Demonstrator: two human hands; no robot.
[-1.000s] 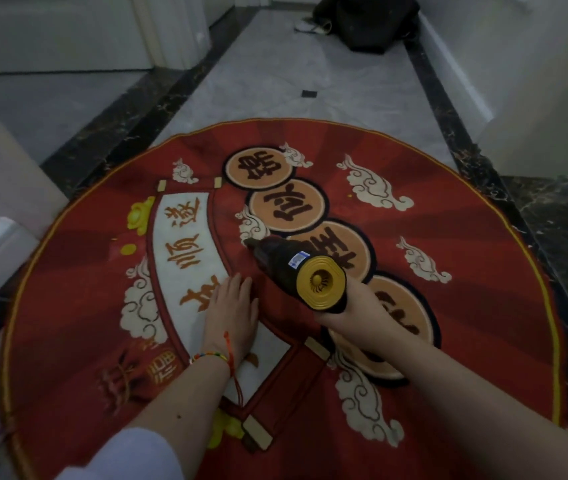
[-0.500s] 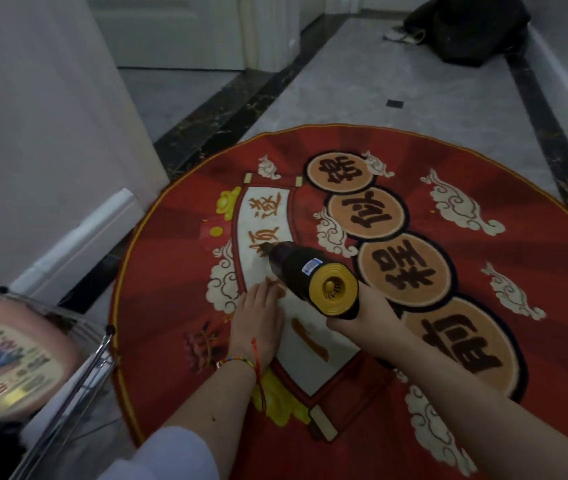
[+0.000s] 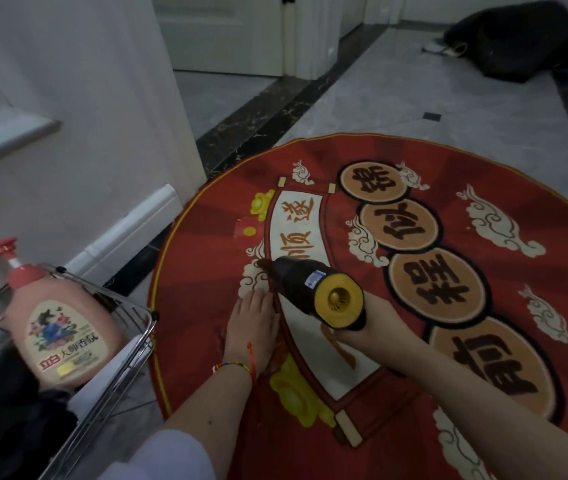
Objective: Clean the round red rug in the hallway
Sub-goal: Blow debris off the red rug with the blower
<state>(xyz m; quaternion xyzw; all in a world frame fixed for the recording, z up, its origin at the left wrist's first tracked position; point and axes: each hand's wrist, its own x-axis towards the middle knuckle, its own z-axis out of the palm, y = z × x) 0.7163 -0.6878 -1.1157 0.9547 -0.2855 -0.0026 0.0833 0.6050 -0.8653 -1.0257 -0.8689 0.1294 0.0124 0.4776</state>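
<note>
Rug first: round and red, it lay flat on the grey marble hallway floor, its left edge near the white baseboard and its printed scroll and coin medallions facing up. Left hand rested on it with fingers straight and together, palm down beside the scroll's red border — probably to pin the pile flat and keep the rug from creeping while the tool worked right next to the fingertips. Right hand was wrapped around the grip of a handheld vacuum, a dark barrel with a yellow vented rear cap turned toward the camera. The barrel tilted forward and down so that its narrow nozzle met the rug just ahead of the left hand's fingers, at the edge of a white cloud motif; that slant looked chosen to put the mouth against the fibres, though whether it actually touched could not be told for sure.

Off the rug to the left stood a wire basket holding a pink pump bottle with a red pump head and some dark cloth — supplies apparently kept within reach. A black bag slumped against the far wall, well apart from the work.

Judging by the nozzle's spot near the left rim, much of the rug seemed left to cover
</note>
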